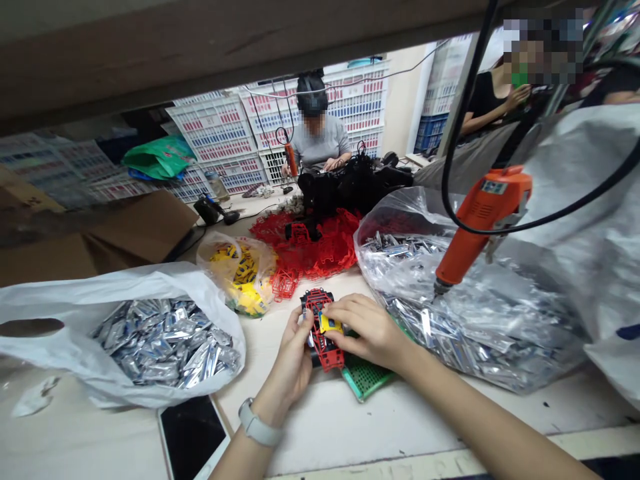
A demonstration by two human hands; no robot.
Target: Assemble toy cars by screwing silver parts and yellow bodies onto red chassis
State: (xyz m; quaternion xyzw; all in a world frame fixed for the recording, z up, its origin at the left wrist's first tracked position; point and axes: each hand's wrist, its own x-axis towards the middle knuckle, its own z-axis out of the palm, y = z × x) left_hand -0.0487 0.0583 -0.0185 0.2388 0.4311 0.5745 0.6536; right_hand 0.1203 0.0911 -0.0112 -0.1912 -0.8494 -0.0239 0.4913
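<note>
My left hand [293, 350] is closed around the left side of a red and black toy car chassis [333, 358], held just above the white table. With its fingers pinched, my right hand [367, 330] grips a small yellow plastic part [330, 324] against the middle of the chassis. Whether that part is seated or only resting there, I cannot tell. Beneath my right hand lies a green perforated tray [364, 380], partly covered. An orange electric screwdriver [463, 230] hangs to the right of my hands, its tip pointing down.
A bag of silvery parts [170, 340] sits at left, a larger clear bag [475, 333] of them at right. Beyond are a bag of yellow parts [245, 273] and red frames [320, 250]. A phone-like device [193, 437] lies near front left. A co-worker [320, 143] sits opposite.
</note>
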